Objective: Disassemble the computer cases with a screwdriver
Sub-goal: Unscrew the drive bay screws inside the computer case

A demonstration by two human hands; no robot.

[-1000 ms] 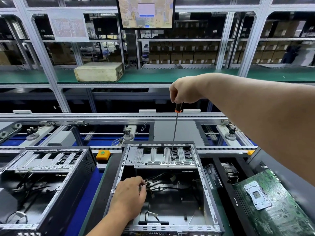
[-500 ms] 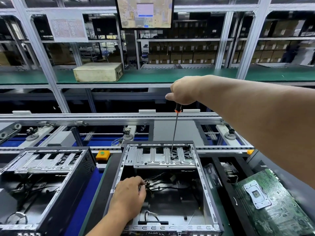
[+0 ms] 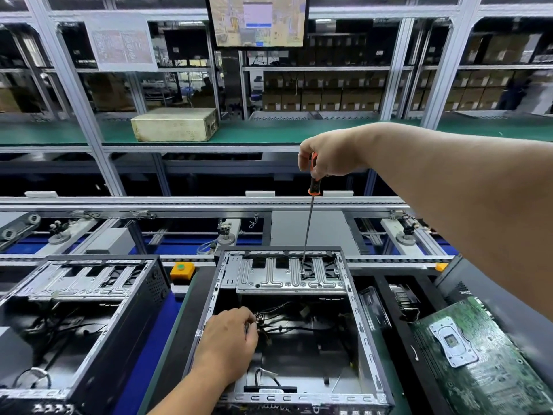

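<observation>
The right hand (image 3: 332,158) is clamped around the orange-and-black handle of the screwdriver (image 3: 309,223), held high with the shaft running straight down from the grip. Far below that grip, the tip rests on the ribbed metal drive bracket (image 3: 287,275) at the far end of the open computer case (image 3: 356,322), seemingly at a screw, though the screw itself is too small to make out. The left hand (image 3: 230,342) sits inside the case, nearer than the tip and to its left, fingers curled around a bundle of wires (image 3: 278,323).

With the grip so far above the tip, a slight tilt of the long shaft would likely let the tip jump off and skid across the bracket's ribs. A freed screw could drop into the dark case floor beneath.

Left of the left hand stands a second open case (image 3: 89,310); right of the screwdriver lies a green circuit board (image 3: 490,363). Beyond the grip run a conveyor rail (image 3: 179,205), a green shelf (image 3: 254,131) bearing a beige box (image 3: 175,124), and a monitor (image 3: 258,19) overhead.
</observation>
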